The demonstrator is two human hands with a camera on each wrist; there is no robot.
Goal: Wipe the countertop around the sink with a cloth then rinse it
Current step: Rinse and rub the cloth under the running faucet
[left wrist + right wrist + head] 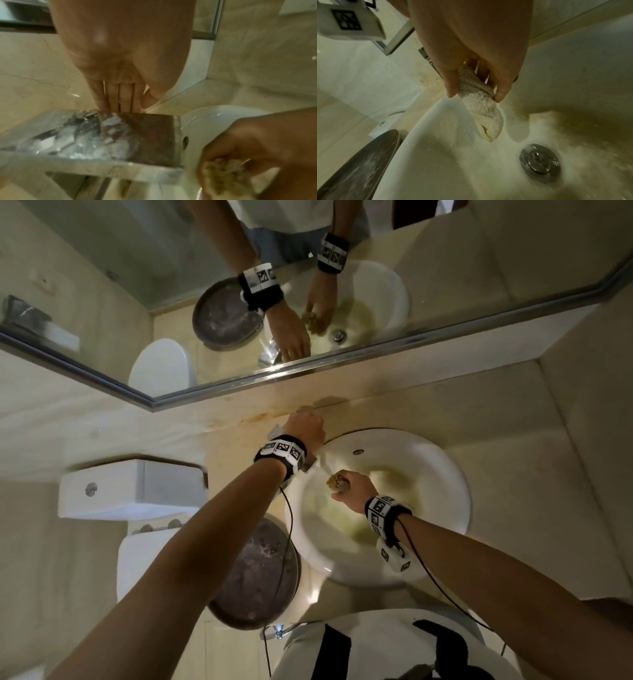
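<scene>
A pale, bunched cloth hangs from my right hand, pinched between thumb and fingers above the white sink. In the head view the cloth sits in that hand at the basin's left side, close under the spout. My left hand reaches over the chrome faucet at the back left of the sink. Its fingers lie straight against the far end of the faucet lever, with the tips hidden behind it. The basin is wet and stained yellow-brown around the drain.
The beige countertop runs around the sink, with rust-coloured marks along the back wall. A dark round tray lies on the counter left of the basin. A toilet stands further left. The mirror hangs above.
</scene>
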